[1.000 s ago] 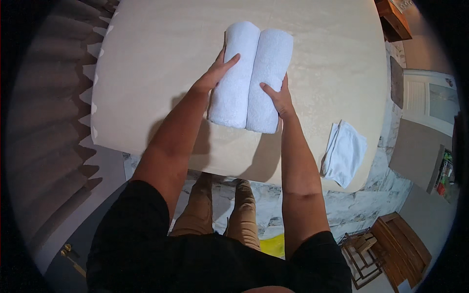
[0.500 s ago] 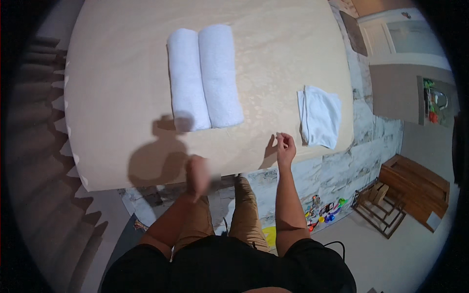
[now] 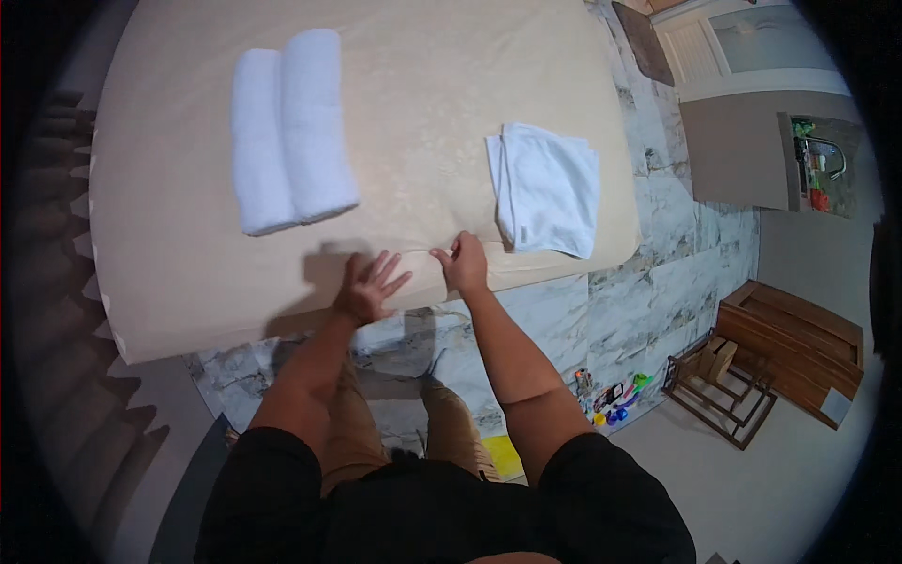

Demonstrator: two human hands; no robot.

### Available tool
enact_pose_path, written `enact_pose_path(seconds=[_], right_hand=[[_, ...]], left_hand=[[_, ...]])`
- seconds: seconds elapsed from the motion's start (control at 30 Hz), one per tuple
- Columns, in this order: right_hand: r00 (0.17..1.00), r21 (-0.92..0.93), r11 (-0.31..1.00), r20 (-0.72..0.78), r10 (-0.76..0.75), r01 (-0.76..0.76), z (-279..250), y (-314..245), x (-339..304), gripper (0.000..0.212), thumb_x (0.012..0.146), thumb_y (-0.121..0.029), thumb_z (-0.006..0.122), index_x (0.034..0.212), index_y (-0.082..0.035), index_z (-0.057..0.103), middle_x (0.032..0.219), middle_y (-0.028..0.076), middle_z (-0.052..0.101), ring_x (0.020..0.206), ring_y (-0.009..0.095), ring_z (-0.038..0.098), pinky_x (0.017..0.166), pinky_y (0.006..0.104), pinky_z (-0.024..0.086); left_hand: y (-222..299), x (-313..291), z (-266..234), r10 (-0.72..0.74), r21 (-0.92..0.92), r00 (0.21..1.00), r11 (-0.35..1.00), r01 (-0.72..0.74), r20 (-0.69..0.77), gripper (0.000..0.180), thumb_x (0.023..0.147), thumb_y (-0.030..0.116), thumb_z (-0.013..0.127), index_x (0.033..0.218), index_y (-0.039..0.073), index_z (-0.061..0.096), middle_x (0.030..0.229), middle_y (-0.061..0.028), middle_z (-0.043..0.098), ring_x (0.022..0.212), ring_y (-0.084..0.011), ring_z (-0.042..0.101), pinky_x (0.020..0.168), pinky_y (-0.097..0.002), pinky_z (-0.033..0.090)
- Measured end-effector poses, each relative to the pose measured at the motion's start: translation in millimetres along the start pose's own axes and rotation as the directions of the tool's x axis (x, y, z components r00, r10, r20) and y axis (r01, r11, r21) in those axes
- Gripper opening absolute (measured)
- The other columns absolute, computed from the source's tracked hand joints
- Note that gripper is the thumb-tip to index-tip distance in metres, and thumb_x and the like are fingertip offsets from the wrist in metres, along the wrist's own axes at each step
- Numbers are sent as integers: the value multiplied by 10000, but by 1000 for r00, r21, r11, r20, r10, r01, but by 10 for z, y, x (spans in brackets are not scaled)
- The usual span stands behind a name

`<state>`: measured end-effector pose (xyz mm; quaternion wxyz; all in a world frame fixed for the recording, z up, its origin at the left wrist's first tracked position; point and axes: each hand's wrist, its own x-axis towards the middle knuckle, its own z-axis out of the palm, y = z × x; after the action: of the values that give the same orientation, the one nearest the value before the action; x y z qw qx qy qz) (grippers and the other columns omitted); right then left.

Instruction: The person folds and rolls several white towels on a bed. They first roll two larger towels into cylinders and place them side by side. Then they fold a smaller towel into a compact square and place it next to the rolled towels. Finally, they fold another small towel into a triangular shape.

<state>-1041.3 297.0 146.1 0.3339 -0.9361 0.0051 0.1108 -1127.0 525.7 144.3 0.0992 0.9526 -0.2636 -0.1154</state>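
Note:
My left hand (image 3: 369, 289) lies with spread fingers on the near edge of a bed covered by a cream fitted sheet (image 3: 413, 160). Beside it, my right hand (image 3: 464, 265) has its fingers curled into the sheet at that same edge, and small creases show around the fingertips. Its thumb points left, toward the other hand. Two white rolled towels (image 3: 293, 132) lie side by side on the bed, beyond my left hand. A white folded cloth (image 3: 550, 191) rests near the bed's right corner, just past my right hand.
Marble-patterned tiles (image 3: 536, 320) cover the floor around the bed. A brown mat (image 3: 644, 42) lies at the far right. Toward the right stand a wooden cabinet (image 3: 794, 338) and a small wooden rack (image 3: 719, 390), with several colourful small items (image 3: 615, 402) nearby. A grey curtain (image 3: 56, 282) hangs at left.
Both hands have come onto the bed's near edge; the left has spread its fingers and the right has moved left. The view has shifted right, so towels and cloth appear farther left.

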Motion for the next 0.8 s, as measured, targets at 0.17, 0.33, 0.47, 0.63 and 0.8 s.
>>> enact_pose_path(seconds=[0.17, 0.33, 0.47, 0.63, 0.8], right_hand=[[850, 23, 849, -18, -527, 527, -49, 393, -213, 195, 791, -97, 656, 918, -35, 522, 898, 144, 504, 875, 344, 502, 779, 438, 439], [808, -22, 808, -22, -589, 589, 23, 528, -202, 191, 774, -71, 638, 933, -47, 536, 919, 123, 525, 897, 319, 518, 794, 418, 454], [794, -47, 794, -22, -607, 606, 93, 643, -191, 209, 760, -58, 634, 946, -38, 542, 923, 128, 534, 878, 323, 530, 781, 422, 456], [727, -83, 733, -91, -680, 675, 184, 784, -186, 236, 734, -38, 643, 946, -23, 541, 931, 141, 540, 847, 326, 537, 753, 431, 457], [714, -93, 720, -94, -694, 688, 194, 744, -214, 243, 711, -30, 647, 933, -29, 546, 909, 126, 540, 802, 311, 537, 717, 419, 447]], left_hand=[[-8, -34, 231, 20, 53, 974, 999, -8, -224, 871, 612, 617, 696, 1386, 312, 439, 1504, -33, 320, 1416, -240, 219, 1062, -672, 134], [22, 10, 253, -6, 69, 991, 997, 16, -134, 817, 677, 681, 633, 1381, 315, 439, 1512, -40, 286, 1405, -255, 225, 1015, -710, 206], [28, 37, 307, 4, 85, 988, 996, 9, -154, 822, 684, 706, 609, 1383, 315, 424, 1494, -48, 303, 1396, -264, 231, 969, -711, 270], [-7, 38, 414, 72, 128, 961, 991, -39, -267, 884, 630, 707, 638, 1390, 321, 405, 1483, -45, 327, 1383, -259, 258, 949, -684, 297], [-45, -20, 403, 104, 193, 962, 980, -55, -252, 964, 543, 683, 691, 1390, 318, 410, 1474, -41, 362, 1358, -249, 311, 958, -672, 284]])
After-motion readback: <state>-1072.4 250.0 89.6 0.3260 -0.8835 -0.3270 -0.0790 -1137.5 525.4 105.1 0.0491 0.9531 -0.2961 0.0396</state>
